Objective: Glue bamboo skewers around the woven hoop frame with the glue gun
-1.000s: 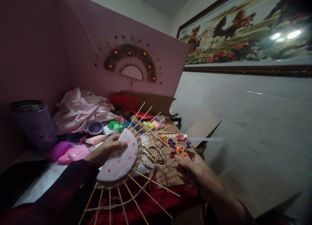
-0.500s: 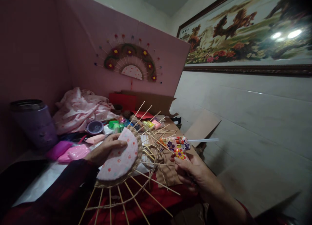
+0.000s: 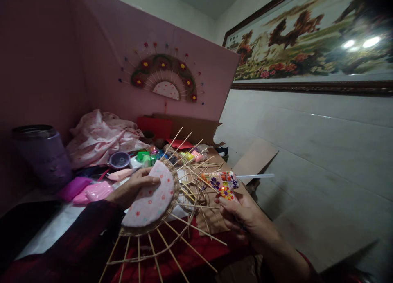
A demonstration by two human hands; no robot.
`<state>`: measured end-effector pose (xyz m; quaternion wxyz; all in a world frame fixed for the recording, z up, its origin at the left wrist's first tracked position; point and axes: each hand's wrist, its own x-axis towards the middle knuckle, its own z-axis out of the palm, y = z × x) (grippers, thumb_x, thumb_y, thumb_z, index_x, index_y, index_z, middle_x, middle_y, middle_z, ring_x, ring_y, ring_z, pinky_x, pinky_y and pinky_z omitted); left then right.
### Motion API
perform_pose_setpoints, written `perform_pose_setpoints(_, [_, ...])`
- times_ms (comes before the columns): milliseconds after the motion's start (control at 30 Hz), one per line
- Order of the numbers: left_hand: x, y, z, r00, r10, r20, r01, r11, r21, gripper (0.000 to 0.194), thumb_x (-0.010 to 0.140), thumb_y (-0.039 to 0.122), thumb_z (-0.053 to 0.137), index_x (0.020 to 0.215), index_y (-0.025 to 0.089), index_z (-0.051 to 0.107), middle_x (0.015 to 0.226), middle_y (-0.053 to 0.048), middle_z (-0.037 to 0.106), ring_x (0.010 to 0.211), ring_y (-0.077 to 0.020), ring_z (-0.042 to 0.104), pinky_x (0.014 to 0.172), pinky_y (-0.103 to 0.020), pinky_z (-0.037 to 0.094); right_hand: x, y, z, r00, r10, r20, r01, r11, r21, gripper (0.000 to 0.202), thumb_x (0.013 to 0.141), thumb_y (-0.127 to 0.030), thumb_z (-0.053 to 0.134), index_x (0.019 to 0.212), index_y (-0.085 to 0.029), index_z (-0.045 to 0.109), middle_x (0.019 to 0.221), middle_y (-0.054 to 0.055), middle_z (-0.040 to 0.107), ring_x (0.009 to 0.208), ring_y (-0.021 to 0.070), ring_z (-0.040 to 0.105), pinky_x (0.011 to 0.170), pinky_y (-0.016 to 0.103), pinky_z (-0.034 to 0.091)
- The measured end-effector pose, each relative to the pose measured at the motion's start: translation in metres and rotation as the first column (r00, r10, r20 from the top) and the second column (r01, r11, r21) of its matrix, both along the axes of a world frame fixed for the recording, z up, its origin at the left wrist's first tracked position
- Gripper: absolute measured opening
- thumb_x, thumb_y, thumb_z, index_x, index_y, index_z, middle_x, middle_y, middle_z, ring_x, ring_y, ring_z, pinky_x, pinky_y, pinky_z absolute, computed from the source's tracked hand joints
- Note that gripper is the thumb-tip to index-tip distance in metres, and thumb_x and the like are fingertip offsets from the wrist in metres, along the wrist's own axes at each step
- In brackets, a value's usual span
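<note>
My left hand point(image 3: 136, 187) grips the straight edge of a half-round fan piece point(image 3: 153, 199), thumb on its white cloth with small red prints. Twine borders the curved edge, and thin wooden sticks point(image 3: 173, 250) fan out from it. Farther out, a strand of twine point(image 3: 153, 256) runs across the sticks in an arc. My right hand point(image 3: 238, 211) is closed around the handle of a flower-patterned hot glue gun point(image 3: 221, 183). A clear glue stick point(image 3: 254, 176) sticks out of its back. The nozzle points left toward the sticks; whether it touches one I cannot tell.
A similar decorated fan point(image 3: 164, 76) is pinned to the pink board point(image 3: 101, 41) behind. A purple tumbler point(image 3: 43, 156), crumpled pink cloth point(image 3: 101, 138), a round purple lid point(image 3: 119, 160) and pink packets point(image 3: 92, 192) stand at left. Loose sticks lie near cardboard point(image 3: 211, 221) at right.
</note>
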<state>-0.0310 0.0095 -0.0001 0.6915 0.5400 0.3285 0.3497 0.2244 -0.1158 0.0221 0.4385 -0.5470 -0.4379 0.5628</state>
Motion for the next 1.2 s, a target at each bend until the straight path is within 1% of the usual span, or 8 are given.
perform_pose_setpoints(233, [-0.0012, 0.0011, -0.0023, 1.0, -0.016, -0.006, 0.016, 1.0, 0.023, 0.034, 0.065, 0.029, 0.068, 0.094, 0.013, 0.059, 0.069, -0.002, 0.064, 0.053, -0.0136, 0.058, 0.047, -0.022, 0.042, 0.0007, -0.0001, -0.0018, 0.999, -0.012, 0.038, 0.013, 1.0, -0.013, 0.036, 0.072, -0.049, 0.062, 0.081, -0.021, 0.042, 0.053, -0.009, 0.036, 0.039, 0.0028, 0.026, 0.032, 0.013, 0.013])
perform_pose_setpoints(333, [-0.0009, 0.0025, -0.0029, 1.0, -0.016, -0.004, 0.016, 1.0, 0.026, 0.035, 0.064, 0.029, 0.069, 0.093, 0.012, 0.058, 0.07, -0.003, 0.064, 0.053, -0.0134, 0.058, 0.046, -0.022, 0.041, 0.0011, -0.0003, -0.0022, 1.0, -0.014, 0.027, 0.014, 1.0, -0.011, 0.036, 0.072, -0.049, 0.063, 0.082, -0.021, 0.042, 0.054, -0.009, 0.037, 0.039, 0.0026, 0.026, 0.032, 0.013, 0.014])
perform_pose_setpoints(433, [-0.0009, 0.0031, -0.0034, 1.0, -0.03, -0.001, 0.03, 0.999, 0.017, 0.039, 0.064, 0.03, 0.069, 0.097, 0.012, 0.058, 0.07, -0.003, 0.064, 0.053, -0.014, 0.058, 0.047, -0.022, 0.041, 0.0013, -0.0006, -0.0031, 1.0, -0.004, 0.009, 0.004, 1.0, -0.002, 0.034, 0.073, -0.048, 0.062, 0.083, -0.021, 0.043, 0.053, -0.01, 0.035, 0.038, 0.0023, 0.025, 0.032, 0.013, 0.013])
perform_pose_setpoints(567, [-0.0014, 0.0025, -0.0038, 1.0, -0.022, 0.0, 0.022, 1.0, 0.019, 0.038, 0.065, 0.029, 0.068, 0.097, 0.012, 0.058, 0.07, -0.003, 0.064, 0.054, -0.014, 0.059, 0.047, -0.022, 0.042, 0.0017, -0.0012, -0.0041, 1.0, 0.004, -0.002, -0.004, 1.0, -0.002, 0.034, 0.074, -0.047, 0.062, 0.083, -0.021, 0.042, 0.053, -0.01, 0.034, 0.038, 0.0018, 0.024, 0.032, 0.012, 0.013])
perform_pose_setpoints(767, [-0.0008, 0.0021, -0.0024, 1.0, -0.032, 0.0, 0.032, 0.999, 0.013, 0.038, 0.066, 0.029, 0.068, 0.098, 0.012, 0.058, 0.072, -0.004, 0.065, 0.053, -0.0142, 0.059, 0.046, -0.022, 0.042, 0.0001, -0.0015, -0.0016, 1.0, -0.026, -0.008, 0.026, 0.999, -0.03, 0.037, 0.071, -0.048, 0.063, 0.085, -0.022, 0.042, 0.055, -0.01, 0.036, 0.039, 0.0014, 0.024, 0.032, 0.011, 0.011])
perform_pose_setpoints(833, [-0.0009, 0.0017, -0.0019, 1.0, -0.015, -0.003, 0.015, 1.0, 0.01, 0.039, 0.065, 0.028, 0.069, 0.099, 0.012, 0.058, 0.072, -0.004, 0.065, 0.055, -0.0148, 0.06, 0.047, -0.022, 0.043, -0.0009, -0.0021, 0.0, 0.999, -0.031, -0.014, 0.031, 0.999, -0.033, 0.039, 0.069, -0.049, 0.065, 0.085, -0.021, 0.042, 0.056, -0.01, 0.036, 0.039, 0.0013, 0.024, 0.032, 0.011, 0.01])
perform_pose_setpoints(1000, [-0.001, 0.001, -0.0026, 1.0, -0.005, 0.002, 0.004, 1.0, 0.008, 0.041, 0.063, 0.029, 0.069, 0.099, 0.012, 0.058, 0.072, -0.004, 0.065, 0.054, -0.0148, 0.059, 0.047, -0.022, 0.043, -0.003, -0.0047, 0.0032, 0.997, -0.069, -0.047, 0.067, 0.997, -0.045, 0.044, 0.064, -0.053, 0.068, 0.08, -0.02, 0.043, 0.056, -0.009, 0.036, 0.039, 0.0003, 0.023, 0.033, 0.011, 0.009])
perform_pose_setpoints(1200, [-0.0006, 0.0009, -0.0028, 1.0, -0.012, -0.003, 0.012, 1.0, 0.009, 0.039, 0.063, 0.028, 0.07, 0.096, 0.012, 0.059, 0.07, -0.004, 0.064, 0.053, -0.014, 0.058, 0.046, -0.022, 0.043, -0.0029, -0.0049, 0.0022, 0.995, -0.083, -0.053, 0.08, 0.995, -0.052, 0.045, 0.063, -0.052, 0.069, 0.083, -0.019, 0.047, 0.059, -0.008, 0.04, 0.039, 0.0006, 0.027, 0.033, 0.012, 0.009])
